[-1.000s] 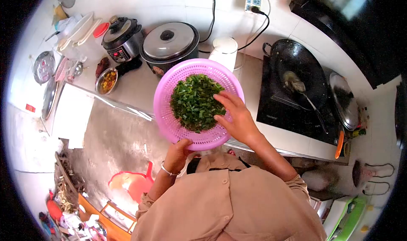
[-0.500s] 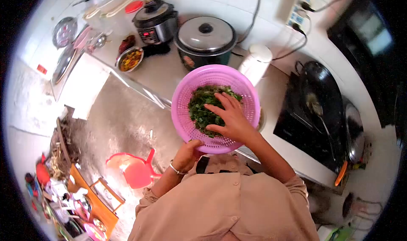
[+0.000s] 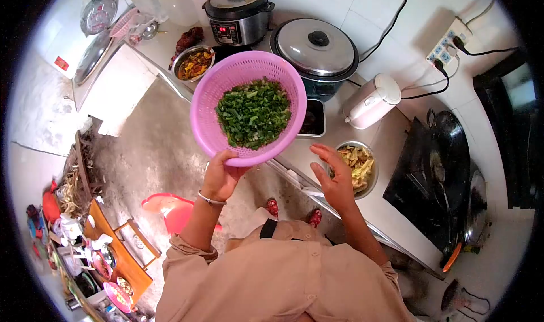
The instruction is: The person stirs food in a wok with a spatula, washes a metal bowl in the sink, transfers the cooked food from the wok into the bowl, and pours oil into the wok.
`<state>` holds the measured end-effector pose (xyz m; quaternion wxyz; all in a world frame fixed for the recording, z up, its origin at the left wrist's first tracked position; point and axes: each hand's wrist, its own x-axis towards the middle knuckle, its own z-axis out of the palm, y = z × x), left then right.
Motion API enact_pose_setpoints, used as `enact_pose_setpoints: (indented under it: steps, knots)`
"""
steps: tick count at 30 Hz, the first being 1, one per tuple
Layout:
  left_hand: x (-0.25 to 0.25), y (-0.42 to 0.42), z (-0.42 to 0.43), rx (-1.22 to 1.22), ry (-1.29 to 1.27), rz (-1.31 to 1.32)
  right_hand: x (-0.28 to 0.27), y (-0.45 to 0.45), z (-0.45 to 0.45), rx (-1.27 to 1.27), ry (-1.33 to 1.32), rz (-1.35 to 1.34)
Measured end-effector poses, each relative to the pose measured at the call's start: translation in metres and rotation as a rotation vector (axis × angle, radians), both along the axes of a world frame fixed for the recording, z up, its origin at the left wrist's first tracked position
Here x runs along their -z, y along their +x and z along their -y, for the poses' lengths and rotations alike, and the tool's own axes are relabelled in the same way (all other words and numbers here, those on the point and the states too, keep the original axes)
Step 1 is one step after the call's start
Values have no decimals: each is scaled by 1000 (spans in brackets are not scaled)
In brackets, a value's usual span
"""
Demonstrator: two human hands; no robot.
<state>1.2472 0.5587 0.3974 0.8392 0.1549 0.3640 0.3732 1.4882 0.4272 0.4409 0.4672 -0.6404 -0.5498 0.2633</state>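
Observation:
My left hand (image 3: pixel 222 176) grips the near rim of a pink plastic colander (image 3: pixel 207 84), holding it up in front of the counter. Chopped green leaves (image 3: pixel 253 113) lie in the colander's bottom. To its right, my right hand (image 3: pixel 335 177) is held in the air with thumb and fingers apart and nothing in it. Just beyond that hand, a metal bowl (image 3: pixel 372 187) of pale yellowish food (image 3: pixel 358 164) stands on the counter, its left side partly behind the fingers. A dark-filled metal tray (image 3: pixel 321 130) shows partly behind the colander.
Along the wall stand a pressure cooker (image 3: pixel 241 24), a large lidded rice cooker (image 3: pixel 317 53) and a white kettle (image 3: pixel 371 101). A bowl of colourful food (image 3: pixel 194 63) sits at the counter's left. On the right is a black stove (image 3: pixel 416 191) with a wok (image 3: pixel 450 138). A red plastic stool (image 3: pixel 173 211) is on the floor.
My right hand has come out of the leaves and moved right, away from the colander. The colander has shifted left, uncovering the bowl of yellowish food and the tray.

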Motion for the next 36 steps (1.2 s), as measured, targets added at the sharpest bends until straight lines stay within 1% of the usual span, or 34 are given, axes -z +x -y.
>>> enact_pose_setpoints:
  steps: [2,4,6,8,9,11,13,15,16,17,19,20,21,22,23,24,25,26,27,28,29,30,31,32,33,34,35,36]
  knots:
    - [3,2,-15,-38,-15,0,7,1,-4,97,-48,-131]
    - [21,6,-38,-168,-8,-11,27,3,0,103,-23,-169]
    - [61,6,-68,-168,59,33,40,2,8,154,-39,-246]
    - [100,12,-96,-156,69,-66,50,-1,18,111,-63,-246]
    - [117,17,-107,-186,69,-64,51,-5,24,120,-116,-272]
    - [148,33,-126,-291,-58,-151,56,-8,34,101,-170,-288]
    - [180,41,-139,-189,-74,-136,63,-9,45,111,-272,-325]
    - [143,55,-122,-200,0,-113,63,-10,51,86,-296,-346]
    - [181,57,-129,-128,64,21,64,-12,53,85,-319,-374]
    - [176,61,-119,-104,136,-32,67,-14,54,66,-311,-364]
    - [178,56,-79,106,162,-169,74,-15,51,-11,-302,-408]
    - [195,48,-53,184,201,-250,74,-18,48,-60,-299,-421]
    - [211,41,-27,265,243,-330,77,-24,44,-79,-358,-497]
    - [227,34,-2,346,286,-408,86,-25,40,-152,-420,-473]
    - [223,11,31,426,366,-435,105,-25,37,-220,-460,-510]
    - [222,-10,81,263,257,-332,123,-28,37,-284,-501,-545]
    - [236,-35,126,174,111,-285,130,-36,34,-374,-524,-519]
    - [233,-65,175,17,20,-303,143,-42,33,-452,-568,-475]
    - [223,-103,223,-46,-167,-467,154,-51,33,-538,-594,-456]
    - [322,-158,311,-321,8,119,163,-62,32,-623,-615,-434]
    - [407,-209,392,-406,76,827,172,-75,33,-685,-606,-461]
    - [410,-246,469,-915,-4,484,175,-91,32,-746,-606,-426]
    - [404,-275,545,-1310,-247,-27,176,-109,31,-826,-624,-460]
    - [397,-300,608,-1606,-360,-287,177,-129,29,-902,-642,-493]
    - [344,-305,631,-1985,-350,-418,170,-153,28,-959,-621,-438]
    - [339,-306,687,-1893,-317,-409,172,-173,27,-1009,-616,-426]
    - [343,-306,755,-1799,-283,-405,174,-193,26,-1097,-628,-342]
    - [341,-305,792,-1839,-436,39,177,-220,29,-1180,-633,-259]
